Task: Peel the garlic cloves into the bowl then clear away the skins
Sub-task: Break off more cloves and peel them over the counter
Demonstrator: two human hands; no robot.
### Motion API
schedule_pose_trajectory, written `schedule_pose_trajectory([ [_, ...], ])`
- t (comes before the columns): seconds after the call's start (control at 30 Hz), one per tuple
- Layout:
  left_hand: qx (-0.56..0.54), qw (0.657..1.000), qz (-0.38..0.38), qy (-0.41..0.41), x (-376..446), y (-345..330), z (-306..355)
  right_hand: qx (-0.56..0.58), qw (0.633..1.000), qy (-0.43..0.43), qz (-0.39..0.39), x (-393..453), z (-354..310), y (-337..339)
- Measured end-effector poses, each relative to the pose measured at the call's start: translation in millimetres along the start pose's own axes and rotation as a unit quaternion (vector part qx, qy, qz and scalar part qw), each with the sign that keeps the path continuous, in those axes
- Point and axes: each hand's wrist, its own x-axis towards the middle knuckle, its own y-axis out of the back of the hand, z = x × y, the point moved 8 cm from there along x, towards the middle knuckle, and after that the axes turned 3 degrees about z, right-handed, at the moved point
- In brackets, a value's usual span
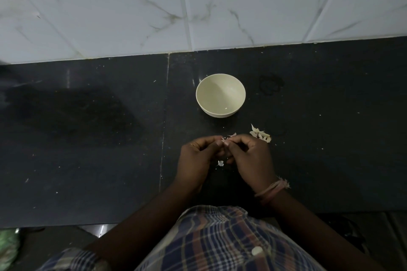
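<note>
A garlic clove [222,138], mostly hidden, is pinched between the fingertips of the left hand [195,156] and right hand [251,156], held together above the dark table [88,138] near its front edge. The cream bowl [220,95] sits behind them toward the wall. Skins [259,134] lie just right of the hands.

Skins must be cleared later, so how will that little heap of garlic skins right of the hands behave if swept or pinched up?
The garlic skins look thin, curled and papery, so probably very light and floppy. They lie as loose flakes on the dark counter, so a sweep may scatter them. A stray flake below the hands suggests that they drift easily.
</note>
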Motion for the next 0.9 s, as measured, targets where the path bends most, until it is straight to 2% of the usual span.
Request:
schedule_pose_trajectory([
  [0.17,0.009,1.000,-0.004,-0.015,-1.2,-1.6,6.4,0.081,0.996,-0.037,-0.002,0.2,0.3,0.4],
  [0.33,-0.069,0.997,-0.027,0.032,-4.0,-8.6,4.8,0.156,0.982,-0.100,-0.020,0.1,7.5,-1.7],
  [0.5,-0.135,0.988,-0.026,0.068,-4.3,-11.8,-0.5,0.189,0.973,-0.134,0.000,-3.0,12.0,-5.3],
  [0.7,-0.076,0.995,-0.036,0.059,-2.5,-6.9,4.5,0.278,0.931,-0.233,-0.043,-4.7,18.3,-13.3],
  [0.83,0.025,0.999,-0.037,0.006,0.4,-3.0,11.3,0.268,0.926,-0.259,-0.063,-6.5,19.1,-14.8],
  [0.9,0.004,0.999,-0.035,0.021,2.3,-4.9,8.9,0.272,0.923,-0.264,-0.063,-7.1,18.9,-16.4],
])
